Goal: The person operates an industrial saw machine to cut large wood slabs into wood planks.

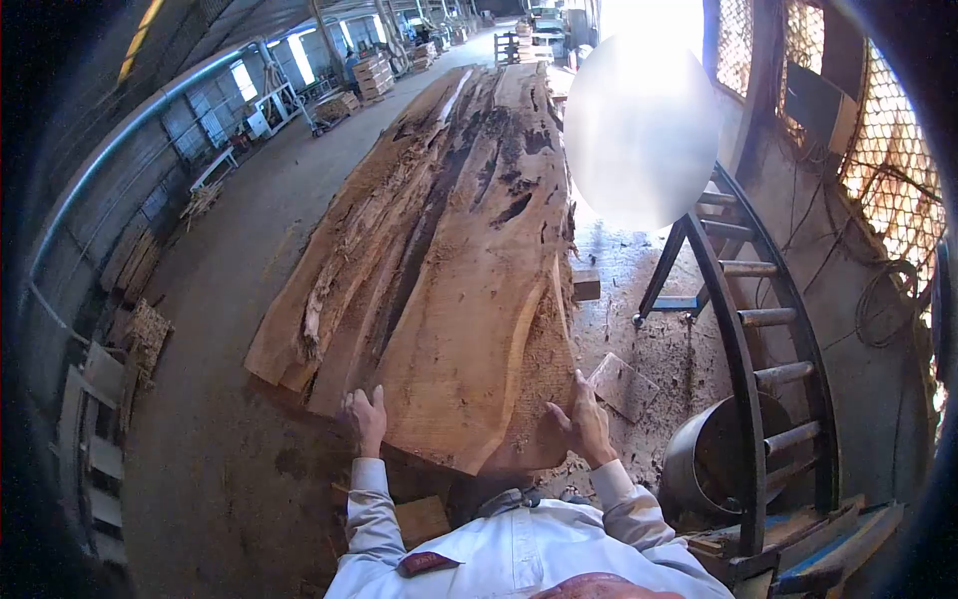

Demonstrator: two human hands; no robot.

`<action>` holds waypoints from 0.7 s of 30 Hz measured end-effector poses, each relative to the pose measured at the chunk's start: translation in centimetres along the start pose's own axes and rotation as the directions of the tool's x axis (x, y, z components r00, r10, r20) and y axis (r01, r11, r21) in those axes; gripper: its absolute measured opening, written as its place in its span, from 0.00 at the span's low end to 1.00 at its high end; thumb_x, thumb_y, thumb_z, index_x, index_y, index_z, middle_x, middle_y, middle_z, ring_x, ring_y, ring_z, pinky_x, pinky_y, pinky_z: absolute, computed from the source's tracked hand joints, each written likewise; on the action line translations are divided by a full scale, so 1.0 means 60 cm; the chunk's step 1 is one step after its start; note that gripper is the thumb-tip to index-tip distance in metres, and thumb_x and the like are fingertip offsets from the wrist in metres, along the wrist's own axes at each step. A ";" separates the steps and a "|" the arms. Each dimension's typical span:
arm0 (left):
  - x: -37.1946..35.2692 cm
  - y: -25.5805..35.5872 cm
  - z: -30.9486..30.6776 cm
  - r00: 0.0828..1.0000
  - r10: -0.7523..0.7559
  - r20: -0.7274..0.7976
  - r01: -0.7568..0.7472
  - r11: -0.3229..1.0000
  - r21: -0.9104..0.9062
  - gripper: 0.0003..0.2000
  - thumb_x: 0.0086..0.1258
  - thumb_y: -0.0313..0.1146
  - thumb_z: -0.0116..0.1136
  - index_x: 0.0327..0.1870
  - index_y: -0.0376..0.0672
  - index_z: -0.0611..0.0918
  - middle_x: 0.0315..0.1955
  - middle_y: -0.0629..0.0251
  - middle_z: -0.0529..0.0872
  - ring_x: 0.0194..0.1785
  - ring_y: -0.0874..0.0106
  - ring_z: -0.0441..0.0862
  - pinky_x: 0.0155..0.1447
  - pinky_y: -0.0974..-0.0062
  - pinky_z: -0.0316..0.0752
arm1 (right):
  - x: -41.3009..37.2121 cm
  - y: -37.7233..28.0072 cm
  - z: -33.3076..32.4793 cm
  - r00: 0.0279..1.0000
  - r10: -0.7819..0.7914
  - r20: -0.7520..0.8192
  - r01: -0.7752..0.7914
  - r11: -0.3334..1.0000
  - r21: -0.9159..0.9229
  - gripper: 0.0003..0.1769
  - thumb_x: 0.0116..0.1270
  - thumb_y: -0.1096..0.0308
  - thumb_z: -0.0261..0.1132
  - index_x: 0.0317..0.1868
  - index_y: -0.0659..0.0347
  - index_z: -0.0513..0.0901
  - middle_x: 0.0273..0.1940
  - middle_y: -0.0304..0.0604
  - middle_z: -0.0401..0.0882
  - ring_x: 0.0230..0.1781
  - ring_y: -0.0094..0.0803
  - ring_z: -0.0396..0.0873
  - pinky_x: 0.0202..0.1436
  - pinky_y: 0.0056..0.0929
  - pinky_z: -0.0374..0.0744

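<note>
A long, thick wooden slab [449,329] with rough natural edges stretches away in front of me. Dark cracks and decayed patches run along its length, and a second slab surface [299,299] shows on its left. At the near end, my left hand [365,419] grips the edge by the left part, with its finger ends partly hidden. My right hand [589,424] is at the near right corner, thumb over the wood and fingers along the side. Both arms reach forward from a light shirt.
A black metal frame with round rollers [766,317] stands close on the right, beside a metal drum [689,449]. Wood scraps [624,387] and debris litter the floor there. Stacked timber [374,75] lies farther off at the left. A pale blurred oval hides part of the background.
</note>
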State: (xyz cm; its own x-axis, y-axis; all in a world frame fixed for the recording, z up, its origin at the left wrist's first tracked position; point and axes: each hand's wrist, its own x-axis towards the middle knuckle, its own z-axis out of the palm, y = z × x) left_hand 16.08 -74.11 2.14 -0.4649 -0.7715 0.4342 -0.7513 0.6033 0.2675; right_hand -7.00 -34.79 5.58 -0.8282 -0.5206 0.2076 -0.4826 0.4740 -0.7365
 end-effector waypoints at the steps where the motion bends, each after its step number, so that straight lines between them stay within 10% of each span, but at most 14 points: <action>1: -0.003 0.005 -0.001 1.000 -0.001 -0.020 0.002 1.000 0.020 0.20 0.73 0.47 0.61 0.37 0.33 0.82 0.39 0.41 0.84 0.49 0.43 0.80 0.59 0.46 0.71 | 0.000 -0.001 0.000 0.999 0.032 0.006 -0.032 0.999 0.018 0.46 0.69 0.52 0.70 0.77 0.68 0.59 0.68 0.65 0.72 0.66 0.60 0.75 0.67 0.48 0.76; 15: -0.001 -0.002 0.053 0.985 -0.097 -0.145 0.053 0.958 -0.280 0.24 0.73 0.51 0.61 0.37 0.31 0.80 0.38 0.39 0.82 0.46 0.40 0.78 0.52 0.47 0.72 | 0.005 0.012 0.010 0.995 0.095 -0.037 -0.089 0.987 0.137 0.38 0.78 0.48 0.59 0.76 0.66 0.61 0.69 0.62 0.73 0.65 0.60 0.77 0.65 0.48 0.77; 21: -0.008 0.028 -0.030 0.998 -0.058 0.000 0.058 0.996 -0.071 0.25 0.71 0.52 0.63 0.34 0.31 0.82 0.37 0.37 0.83 0.48 0.39 0.79 0.54 0.46 0.73 | -0.011 0.011 0.035 0.928 0.146 -0.343 0.029 0.889 0.458 0.34 0.83 0.44 0.46 0.72 0.67 0.68 0.67 0.63 0.76 0.69 0.55 0.75 0.70 0.41 0.73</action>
State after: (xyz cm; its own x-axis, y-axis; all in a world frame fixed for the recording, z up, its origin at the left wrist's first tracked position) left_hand 15.86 -72.37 3.95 -0.4203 -0.8052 0.4183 -0.7418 0.5704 0.3527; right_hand -6.17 -35.60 3.59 -0.9367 -0.1699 0.3061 -0.3228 0.0808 -0.9430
